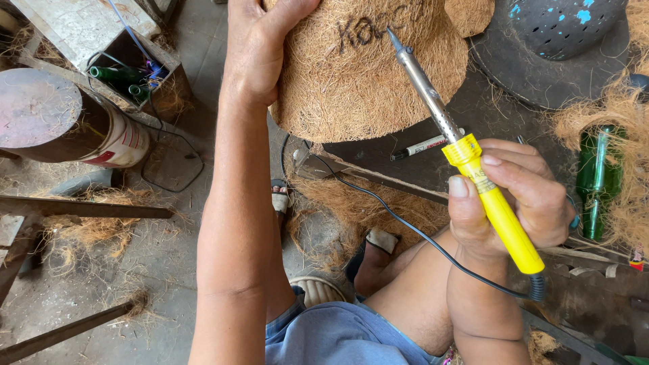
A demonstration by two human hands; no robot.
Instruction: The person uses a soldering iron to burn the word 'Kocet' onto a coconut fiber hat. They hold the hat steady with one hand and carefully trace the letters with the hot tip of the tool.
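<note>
My right hand (520, 196) grips the yellow handle of a soldering iron (466, 155). Its metal tip rests on a round brown coir-fibre pot (365, 74), right beside dark burnt lettering on the fibre. My left hand (260, 51) holds the left side of the pot, thumb over its top edge. A black cord (419, 233) runs from the iron's handle across my lap. A black marker pen (422, 145) lies on the dark work board (419, 162) just below the pot.
A green glass bottle (596, 182) lies among loose fibre at right. A dark perforated metal dome (561, 27) sits top right. At left stand a round tin drum (61, 118) and a box with green bottles (125, 74). Metal bars (81, 206) cross the floor.
</note>
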